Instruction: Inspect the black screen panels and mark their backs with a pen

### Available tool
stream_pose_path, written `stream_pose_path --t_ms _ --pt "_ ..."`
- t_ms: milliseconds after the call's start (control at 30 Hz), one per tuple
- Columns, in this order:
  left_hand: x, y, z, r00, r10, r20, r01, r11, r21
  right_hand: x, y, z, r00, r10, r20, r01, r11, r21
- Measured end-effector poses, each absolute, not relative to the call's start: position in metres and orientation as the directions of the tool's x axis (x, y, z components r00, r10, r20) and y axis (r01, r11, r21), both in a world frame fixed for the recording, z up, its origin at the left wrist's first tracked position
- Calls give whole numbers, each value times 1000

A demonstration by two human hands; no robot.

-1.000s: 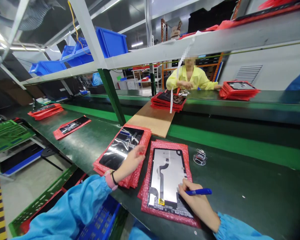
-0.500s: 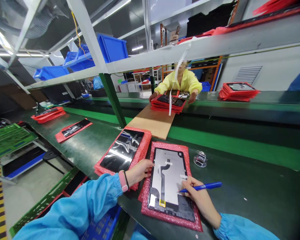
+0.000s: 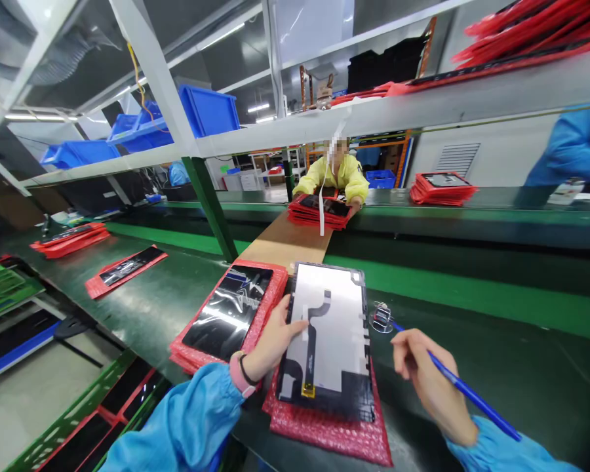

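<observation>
My left hand [image 3: 274, 337] grips the left edge of a tablet panel [image 3: 332, 328], a grey back plate with a black flex cable, and holds it tilted up off its red bubble-wrap sleeve [image 3: 329, 432]. My right hand [image 3: 425, 377] is closed around a blue pen [image 3: 465, 390], held just right of the panel and clear of it. A stack of red bubble-wrap sleeves [image 3: 226, 314] topped by a black screen lies left of my left hand.
A small clear tape dispenser [image 3: 381, 318] sits right of the panel. A brown board [image 3: 285, 239] bridges to the far belt, where a person in yellow [image 3: 334, 177] handles a red stack [image 3: 319, 210]. More red stacks [image 3: 442, 187] and sleeves [image 3: 125, 269] lie around.
My left hand moved from the left stack to the panel and lifted it off the sleeve. My right hand drew the pen away from the panel to the right.
</observation>
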State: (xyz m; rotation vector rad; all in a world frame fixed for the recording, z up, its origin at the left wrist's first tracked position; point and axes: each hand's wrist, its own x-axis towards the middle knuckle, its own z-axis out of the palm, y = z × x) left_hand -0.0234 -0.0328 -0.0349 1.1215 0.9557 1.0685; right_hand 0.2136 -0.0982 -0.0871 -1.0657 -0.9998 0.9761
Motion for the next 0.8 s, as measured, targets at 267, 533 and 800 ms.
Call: stream_pose_path --t_ms 267,533,800 --pt "-14 -32 13 202 967 158 -240 -108 965 234 -90 -21 211 959 192 -92 215 -972" --pt "-1 -28 28 224 955 196 -300 -124 946 226 -88 1 151 962 227 23 226 -974" --pt "8 -20 39 157 931 330 -238 -289 927 235 -76 10 178 964 197 -73 213 -974"
